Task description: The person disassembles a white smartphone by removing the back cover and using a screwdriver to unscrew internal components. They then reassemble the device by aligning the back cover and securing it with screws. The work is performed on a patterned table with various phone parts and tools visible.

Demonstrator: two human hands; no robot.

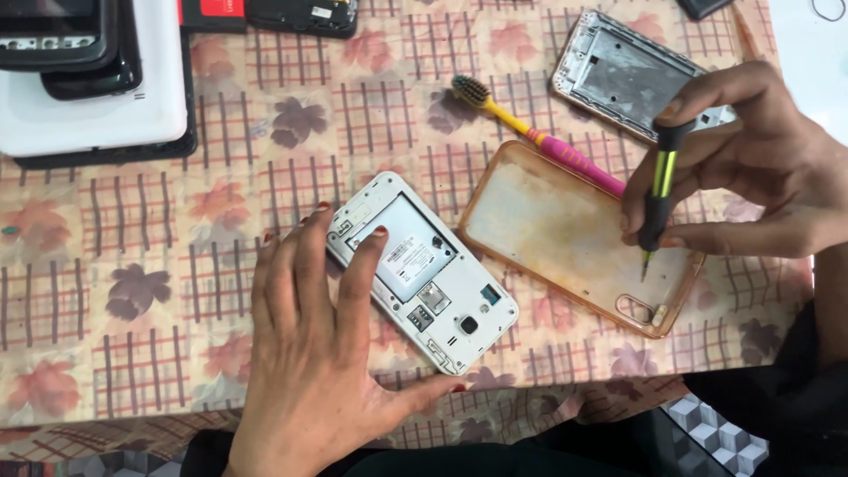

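A white phone (pixel 433 283) with its back cover off lies face down near the table's front edge. My left hand (pixel 314 353) rests on it, fingers spread over its left end and thumb along the lower edge. My right hand (pixel 751 168) holds a small black and yellow screwdriver (pixel 658 199) upright, tip down, hovering over a yellowed clear phone case (pixel 556 225) to the right of the phone.
A pink and yellow toothbrush (pixel 530 132) lies behind the case. A bare metal phone frame (pixel 618 75) sits at the back right. Stacked phones and a white tablet (pixel 88 97) occupy the back left. The floral tablecloth (pixel 132 291) covers the table.
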